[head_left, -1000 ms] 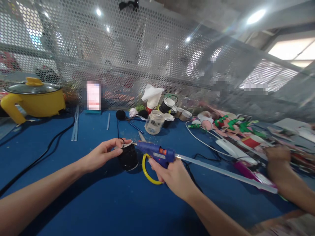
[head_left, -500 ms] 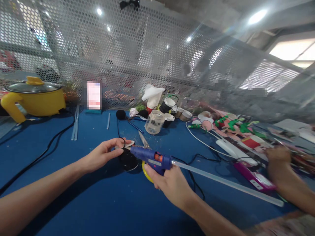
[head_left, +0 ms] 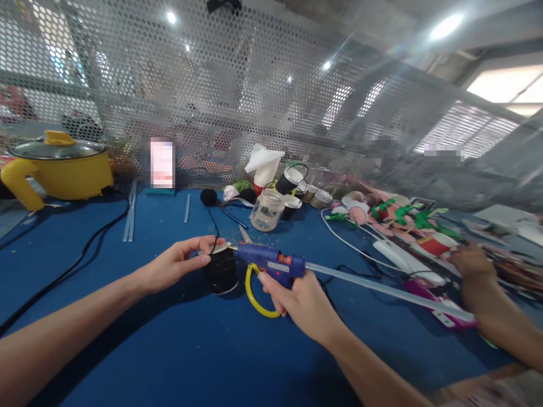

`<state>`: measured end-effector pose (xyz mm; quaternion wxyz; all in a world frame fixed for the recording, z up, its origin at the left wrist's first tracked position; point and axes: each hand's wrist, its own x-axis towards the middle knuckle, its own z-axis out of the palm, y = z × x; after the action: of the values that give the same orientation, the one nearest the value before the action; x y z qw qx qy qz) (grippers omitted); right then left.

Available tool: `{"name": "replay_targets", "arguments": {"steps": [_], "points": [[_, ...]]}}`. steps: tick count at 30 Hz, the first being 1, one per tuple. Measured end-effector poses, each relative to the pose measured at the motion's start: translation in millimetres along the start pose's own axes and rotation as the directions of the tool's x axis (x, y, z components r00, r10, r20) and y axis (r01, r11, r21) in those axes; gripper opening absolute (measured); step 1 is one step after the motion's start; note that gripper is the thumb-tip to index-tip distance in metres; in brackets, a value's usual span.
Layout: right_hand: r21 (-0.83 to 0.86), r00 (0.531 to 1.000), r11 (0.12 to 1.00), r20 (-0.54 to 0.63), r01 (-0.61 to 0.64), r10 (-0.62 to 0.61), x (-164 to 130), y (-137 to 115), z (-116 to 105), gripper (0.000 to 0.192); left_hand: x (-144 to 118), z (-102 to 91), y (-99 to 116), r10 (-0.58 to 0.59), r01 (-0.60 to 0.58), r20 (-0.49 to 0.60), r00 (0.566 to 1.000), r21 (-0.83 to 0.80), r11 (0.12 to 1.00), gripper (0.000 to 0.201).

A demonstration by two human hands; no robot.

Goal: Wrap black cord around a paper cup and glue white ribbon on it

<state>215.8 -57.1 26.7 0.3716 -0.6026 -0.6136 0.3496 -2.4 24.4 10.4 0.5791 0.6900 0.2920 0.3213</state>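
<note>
My right hand is wrapped round the handle of a blue glue gun, with a long clear glue stick jutting from its back. The gun's nozzle is at the white rim of a small cup wound with black yarn. At the cup's upper left edge, my left hand grips it with fingers and thumb. A strand of black yarn runs from a black yarn ball to the cup by my fingertips. Scissors with a yellow handle lie partly hidden under the gun.
Behind the cup stand a clear jar and more wrapped cups. A yellow electric pot and a lit phone are at the left. At the right lie a power strip, paper crafts and another person's hand.
The glue gun has shifted slightly right, its nozzle now at the cup's right rim. More of the cup's side and the yellow scissor handle shows. The other person's hand has moved slightly.
</note>
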Motion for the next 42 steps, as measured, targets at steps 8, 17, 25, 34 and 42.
{"name": "replay_targets", "arguments": {"steps": [8,17,25,34,42], "points": [[-0.003,1.000,1.000,0.014,-0.003,0.003,0.1,0.3,-0.4,0.028,0.0,-0.4,-0.8,0.004,-0.004,0.009,1.000,0.003,1.000,0.017],[0.031,1.000,0.999,0.022,0.016,-0.016,-1.0,-2.0,0.6,0.028,0.1,-0.3,0.7,-0.003,0.003,0.007,1.000,-0.012,1.000,0.017],[0.043,0.999,0.999,0.035,-0.020,0.019,6.4,2.2,-3.3,0.031,1.1,-2.3,-1.7,-0.011,0.011,0.012,1.000,-0.017,1.000,0.018],[0.061,0.998,0.998,0.063,-0.015,0.011,-0.1,-2.9,-0.5,0.028,0.4,-0.6,0.8,-0.021,0.021,0.001,1.000,-0.018,1.000,0.020],[0.062,0.998,0.998,0.056,-0.002,-0.001,5.6,2.4,-1.6,0.030,-0.6,-2.5,-2.7,-0.014,0.014,0.001,1.000,-0.010,1.000,0.019]]}}
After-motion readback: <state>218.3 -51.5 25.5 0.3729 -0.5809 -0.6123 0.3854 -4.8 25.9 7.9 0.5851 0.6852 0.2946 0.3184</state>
